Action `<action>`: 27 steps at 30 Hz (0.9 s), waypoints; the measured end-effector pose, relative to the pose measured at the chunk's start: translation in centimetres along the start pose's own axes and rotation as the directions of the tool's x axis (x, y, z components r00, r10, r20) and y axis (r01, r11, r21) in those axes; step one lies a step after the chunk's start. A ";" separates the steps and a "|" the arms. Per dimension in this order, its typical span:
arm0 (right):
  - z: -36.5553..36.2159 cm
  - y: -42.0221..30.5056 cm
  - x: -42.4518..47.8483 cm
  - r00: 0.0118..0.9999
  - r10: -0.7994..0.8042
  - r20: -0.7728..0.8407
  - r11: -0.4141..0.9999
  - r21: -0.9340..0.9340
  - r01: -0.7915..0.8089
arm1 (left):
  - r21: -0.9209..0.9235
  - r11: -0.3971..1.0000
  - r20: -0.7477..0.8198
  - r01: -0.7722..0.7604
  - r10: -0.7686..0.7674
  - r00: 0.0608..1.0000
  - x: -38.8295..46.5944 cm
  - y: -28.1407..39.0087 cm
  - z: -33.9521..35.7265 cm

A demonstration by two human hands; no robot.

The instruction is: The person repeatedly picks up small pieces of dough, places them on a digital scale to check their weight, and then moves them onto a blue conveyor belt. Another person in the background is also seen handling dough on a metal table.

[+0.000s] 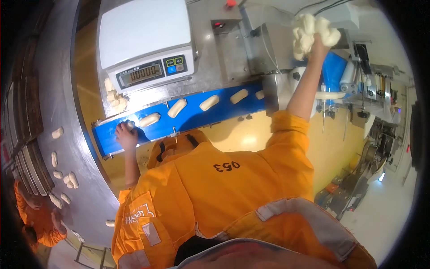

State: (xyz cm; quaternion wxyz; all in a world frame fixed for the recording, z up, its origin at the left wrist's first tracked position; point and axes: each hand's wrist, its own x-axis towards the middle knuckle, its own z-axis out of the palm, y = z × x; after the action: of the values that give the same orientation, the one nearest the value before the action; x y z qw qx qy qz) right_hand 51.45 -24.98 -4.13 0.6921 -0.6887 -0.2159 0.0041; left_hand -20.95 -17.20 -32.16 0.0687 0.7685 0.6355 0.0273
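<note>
My left hand [127, 135] is at the left end of a blue conveyor belt [191, 120], its fingers closed around a pale dough piece [130, 124]. Several more dough pieces lie spaced along the belt, the nearest one [149, 120] just right of that hand. With my right arm stretched out to the upper right, my right hand [318, 42] grips a large clump of dough [304, 35] above the metal machine. Most of its fingers are hidden by the dough. Below the raised forearm, a long dough roll [331, 95] extends at the machine's far side.
A digital scale [144, 33] stands on the steel surface behind the belt, with dough scraps [116, 100] beside it. At left, a long steel table [84, 161] holds scattered dough pieces. A co-worker in orange [42, 218] is beyond it. The metal machine housing [273, 47] borders the belt's right end.
</note>
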 end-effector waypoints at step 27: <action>0.4 0.2 -13.0 0.904 -0.428 0.005 0.660 -0.682 0.317 | -0.208 0.825 -0.021 -0.525 0.533 0.846 0.6 2.6 -5.0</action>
State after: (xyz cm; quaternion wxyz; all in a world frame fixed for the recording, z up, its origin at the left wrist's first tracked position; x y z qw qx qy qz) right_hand 39.60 -28.50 -8.16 0.3994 -0.8288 -0.2846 -0.2695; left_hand -18.97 -16.68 -26.87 0.1495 0.9035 0.3900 0.0961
